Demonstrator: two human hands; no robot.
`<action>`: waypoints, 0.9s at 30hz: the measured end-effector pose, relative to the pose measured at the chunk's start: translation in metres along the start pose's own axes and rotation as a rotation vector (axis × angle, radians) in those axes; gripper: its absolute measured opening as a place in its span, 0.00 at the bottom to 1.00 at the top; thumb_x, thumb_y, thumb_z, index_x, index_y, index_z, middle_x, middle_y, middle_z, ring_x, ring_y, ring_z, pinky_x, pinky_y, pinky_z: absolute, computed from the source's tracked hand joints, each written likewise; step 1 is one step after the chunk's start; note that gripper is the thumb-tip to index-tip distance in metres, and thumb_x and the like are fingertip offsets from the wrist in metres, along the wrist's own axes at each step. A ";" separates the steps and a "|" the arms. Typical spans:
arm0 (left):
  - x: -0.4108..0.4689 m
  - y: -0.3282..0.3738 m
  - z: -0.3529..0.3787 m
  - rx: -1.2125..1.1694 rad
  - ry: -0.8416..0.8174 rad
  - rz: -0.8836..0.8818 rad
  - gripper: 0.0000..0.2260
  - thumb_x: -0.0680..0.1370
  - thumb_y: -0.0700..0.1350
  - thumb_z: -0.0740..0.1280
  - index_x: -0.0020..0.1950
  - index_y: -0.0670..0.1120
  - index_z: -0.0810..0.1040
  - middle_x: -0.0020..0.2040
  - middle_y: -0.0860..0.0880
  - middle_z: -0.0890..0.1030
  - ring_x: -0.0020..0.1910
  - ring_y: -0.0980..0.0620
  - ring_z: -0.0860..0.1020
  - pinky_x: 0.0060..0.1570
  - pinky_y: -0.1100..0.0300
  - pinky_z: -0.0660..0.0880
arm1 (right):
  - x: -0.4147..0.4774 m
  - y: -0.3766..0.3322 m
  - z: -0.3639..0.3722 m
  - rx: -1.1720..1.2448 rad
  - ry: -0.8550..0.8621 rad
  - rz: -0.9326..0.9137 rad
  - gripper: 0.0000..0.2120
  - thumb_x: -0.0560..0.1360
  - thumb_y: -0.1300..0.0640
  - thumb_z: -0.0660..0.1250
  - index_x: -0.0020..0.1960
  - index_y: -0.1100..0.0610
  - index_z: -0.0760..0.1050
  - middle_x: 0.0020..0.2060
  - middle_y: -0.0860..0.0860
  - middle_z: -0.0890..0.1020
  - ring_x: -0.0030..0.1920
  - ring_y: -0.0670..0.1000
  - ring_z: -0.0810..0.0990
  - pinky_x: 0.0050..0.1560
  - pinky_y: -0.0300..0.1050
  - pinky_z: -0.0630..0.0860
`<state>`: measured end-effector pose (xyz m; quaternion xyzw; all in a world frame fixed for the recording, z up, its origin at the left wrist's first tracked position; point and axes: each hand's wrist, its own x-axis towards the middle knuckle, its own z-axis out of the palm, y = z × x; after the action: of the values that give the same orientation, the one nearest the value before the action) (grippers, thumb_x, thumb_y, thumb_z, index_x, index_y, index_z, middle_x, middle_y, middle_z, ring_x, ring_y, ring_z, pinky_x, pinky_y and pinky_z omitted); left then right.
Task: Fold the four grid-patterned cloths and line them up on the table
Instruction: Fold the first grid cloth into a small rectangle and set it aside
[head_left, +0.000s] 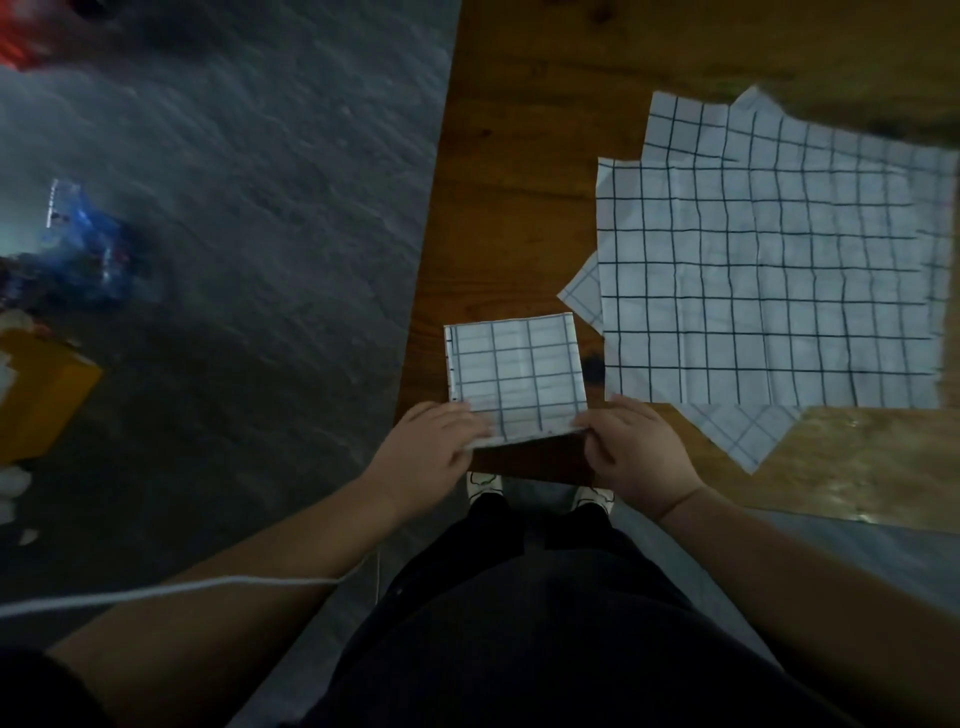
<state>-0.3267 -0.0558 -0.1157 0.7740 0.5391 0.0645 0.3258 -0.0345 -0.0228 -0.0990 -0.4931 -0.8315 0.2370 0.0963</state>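
The left hand (431, 441) and right hand (639, 457) pinch the near corners of the folded cloth (517, 379), with the flat cloths (769, 270) at its 2 o'clock.

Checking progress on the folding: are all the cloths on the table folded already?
No, only one folded cloth is done, while the pile of cloths to its right lies spread open, unfolded.

The folded cloth (514, 376) at my 12 o'clock was white with a dark grid; the spread cloths (769, 270) at 2 o'clock bore the same white with blue-black squares. The tabletop (509, 208) was brown woodgrain, the floor (260, 182) grey, my trousers (519, 623) black.
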 end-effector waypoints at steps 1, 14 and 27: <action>0.003 0.002 -0.007 -0.144 0.004 -0.094 0.15 0.82 0.45 0.63 0.68 0.53 0.78 0.64 0.54 0.80 0.62 0.60 0.75 0.64 0.59 0.70 | 0.005 -0.002 -0.005 0.043 0.025 0.044 0.11 0.79 0.54 0.60 0.55 0.53 0.79 0.45 0.48 0.83 0.44 0.50 0.81 0.54 0.51 0.79; 0.058 0.004 -0.039 -0.655 0.127 -0.527 0.16 0.83 0.53 0.63 0.70 0.50 0.72 0.59 0.56 0.78 0.60 0.55 0.77 0.56 0.61 0.72 | 0.065 0.005 -0.003 0.318 -0.142 0.588 0.05 0.82 0.53 0.64 0.57 0.49 0.73 0.46 0.44 0.78 0.45 0.45 0.77 0.38 0.36 0.69; 0.041 0.031 0.002 0.209 0.126 -0.058 0.23 0.81 0.45 0.61 0.77 0.47 0.66 0.77 0.46 0.65 0.78 0.47 0.58 0.78 0.46 0.56 | 0.047 -0.020 0.007 0.002 -0.024 0.274 0.11 0.80 0.59 0.62 0.62 0.54 0.72 0.60 0.50 0.74 0.60 0.49 0.71 0.63 0.49 0.73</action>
<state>-0.2839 -0.0269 -0.1099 0.7822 0.5845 0.0470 0.2104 -0.0762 0.0078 -0.0985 -0.5992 -0.7572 0.2545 0.0535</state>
